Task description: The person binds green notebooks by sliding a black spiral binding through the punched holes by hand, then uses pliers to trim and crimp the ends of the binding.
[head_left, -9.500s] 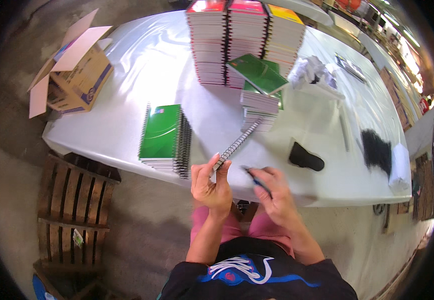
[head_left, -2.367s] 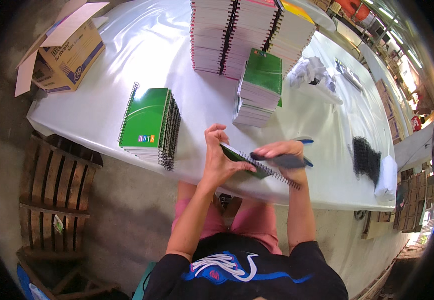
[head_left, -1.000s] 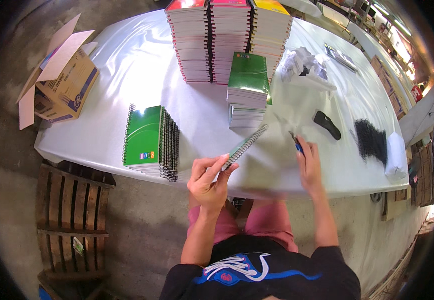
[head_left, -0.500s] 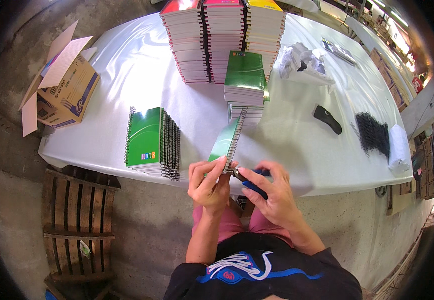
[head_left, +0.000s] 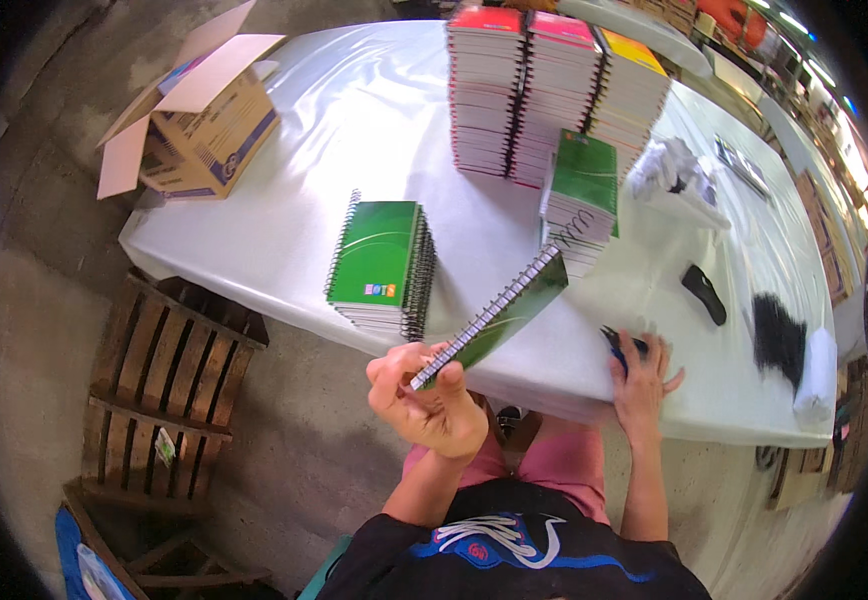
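My left hand [head_left: 429, 405] is closed on the lower end of a green spiral notebook [head_left: 509, 320], raised over the front edge of the table and tilted up to the right. A loose stretch of its wire coil [head_left: 576, 228] sticks out past the top end. On the right, my right hand [head_left: 642, 385] rests at the table's front edge with its fingers over dark-jawed pliers [head_left: 614, 342] with blue handles; motion blurs the fingertips. Left of the raised notebook stands a stack of green spiral notebooks [head_left: 379, 255]. Another green-covered stack [head_left: 584, 180] stands behind it.
Tall stacks of red [head_left: 484, 100], pink [head_left: 559, 100] and yellow [head_left: 634, 85] books stand at the back. An open cardboard box [head_left: 209, 140] is far left. Crumpled white plastic [head_left: 674, 175], a black object [head_left: 704, 293], black coils [head_left: 779, 335] and a white roll [head_left: 816, 375] lie right.
My right hand has moved away from the notebook's coil, rightward to the table with the pliers. My left hand has turned the notebook to lean right. The whole view has shifted.
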`<act>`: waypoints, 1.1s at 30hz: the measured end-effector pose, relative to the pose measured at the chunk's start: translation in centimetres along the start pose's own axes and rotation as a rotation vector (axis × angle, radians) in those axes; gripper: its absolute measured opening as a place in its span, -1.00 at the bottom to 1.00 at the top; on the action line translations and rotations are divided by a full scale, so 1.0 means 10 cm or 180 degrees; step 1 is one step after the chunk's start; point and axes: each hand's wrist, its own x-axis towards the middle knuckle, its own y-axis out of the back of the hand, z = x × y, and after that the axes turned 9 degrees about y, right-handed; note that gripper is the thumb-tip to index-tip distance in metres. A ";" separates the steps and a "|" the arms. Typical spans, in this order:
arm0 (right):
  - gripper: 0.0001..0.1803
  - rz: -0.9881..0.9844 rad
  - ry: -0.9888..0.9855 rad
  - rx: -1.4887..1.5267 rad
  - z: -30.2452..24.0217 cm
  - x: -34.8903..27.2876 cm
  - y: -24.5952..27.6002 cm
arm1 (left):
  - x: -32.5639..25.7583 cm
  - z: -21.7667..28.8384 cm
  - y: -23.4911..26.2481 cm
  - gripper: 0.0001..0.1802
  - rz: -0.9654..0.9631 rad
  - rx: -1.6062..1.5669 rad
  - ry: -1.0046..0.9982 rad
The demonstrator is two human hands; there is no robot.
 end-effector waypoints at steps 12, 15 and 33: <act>-0.30 -0.0033 0.3301 0.3223 -1.40 1.08 1.82 | 0.95 0.31 0.46 -0.34 -0.0977 0.0348 -0.0109; -0.39 -0.0310 0.2260 0.5178 -1.73 1.59 1.37 | 1.34 0.13 0.40 -0.42 -0.0495 0.1070 -0.0211; -0.57 0.0150 0.1941 0.3550 -1.94 1.65 0.61 | 0.76 -0.86 0.46 -0.55 0.0437 0.0683 0.1092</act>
